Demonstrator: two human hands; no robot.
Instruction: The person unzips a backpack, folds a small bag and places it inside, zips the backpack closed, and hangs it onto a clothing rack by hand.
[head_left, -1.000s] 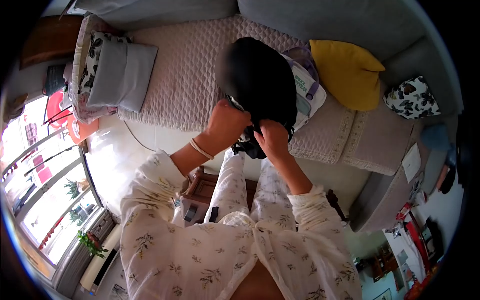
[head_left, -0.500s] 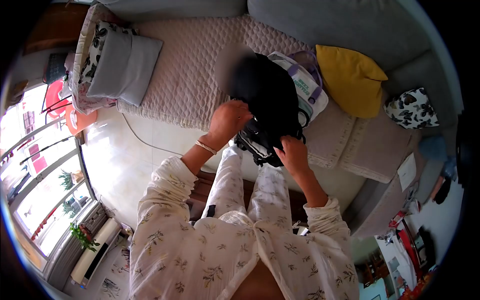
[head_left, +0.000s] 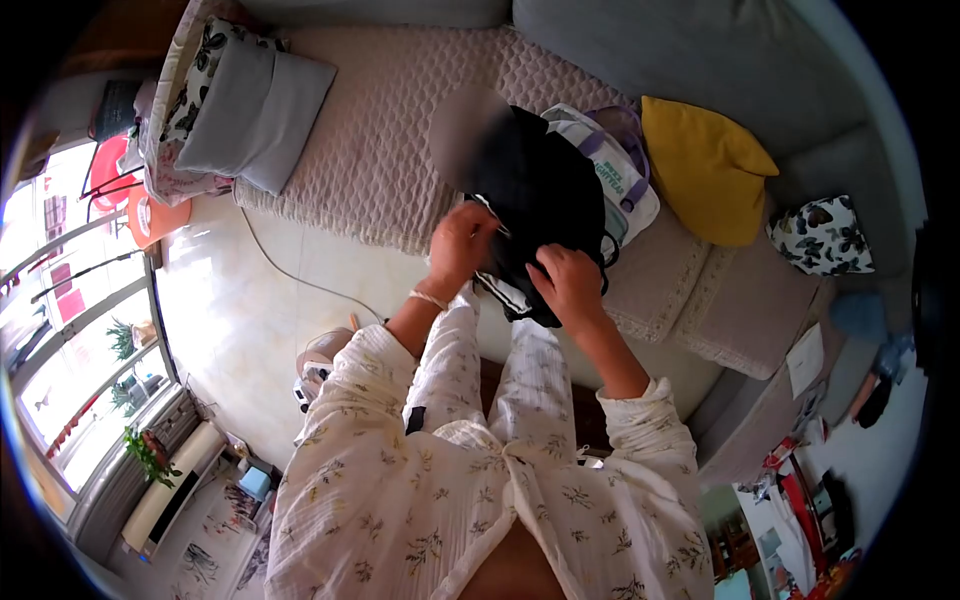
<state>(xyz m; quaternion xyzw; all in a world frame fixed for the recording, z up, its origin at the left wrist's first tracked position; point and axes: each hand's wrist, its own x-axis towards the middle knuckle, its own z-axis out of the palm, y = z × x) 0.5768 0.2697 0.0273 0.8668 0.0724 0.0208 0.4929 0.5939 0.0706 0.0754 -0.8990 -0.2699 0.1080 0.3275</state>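
Beside one white bag [head_left: 612, 175], left hand [head_left: 461, 242] pinches one black bag [head_left: 550, 190]; right hand [head_left: 572, 286] touches, grip unclear.

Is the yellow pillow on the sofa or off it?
On: the yellow pillow rests on the sofa seat, beside the white bag.

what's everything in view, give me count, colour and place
sofa: 1, grey, pale cover, top
front bag: 1, black, upper middle
rear bag: 1, white and purple, beside it
plain cushions: 2, grey and yellow, on sofa
patterned cushions: 2, white and dark, sofa ends
paper: 1, white, right
cable: 1, pale, left
plants: at least 3, green, left
clutter: mixed, too small to count, lower right
sleeves: 2, white print, centre
left hand and right hand: 2, bare, at front bag
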